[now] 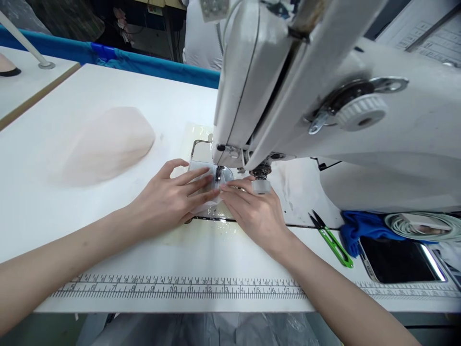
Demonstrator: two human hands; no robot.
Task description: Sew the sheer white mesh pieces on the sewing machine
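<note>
A small piece of thin white fabric (202, 208) lies at the needle area of a white sewing machine (248, 72). My left hand (173, 194) rests flat on it, fingers spread, their tips just left of the presser foot (218, 173). My right hand (254, 209) is on the other side, its fingers pressed together at the fabric's right edge, close to the left fingertips. The machine head hides part of the right fingers, and both hands cover most of the fabric.
A blurred pale pink piece (115, 144) lies on the table to the left. Green thread snips (334, 245), a phone (401, 259), a blue cloth (367, 226) and a coiled cord (425, 226) lie at right. A printed ruler (190, 288) runs along the front edge.
</note>
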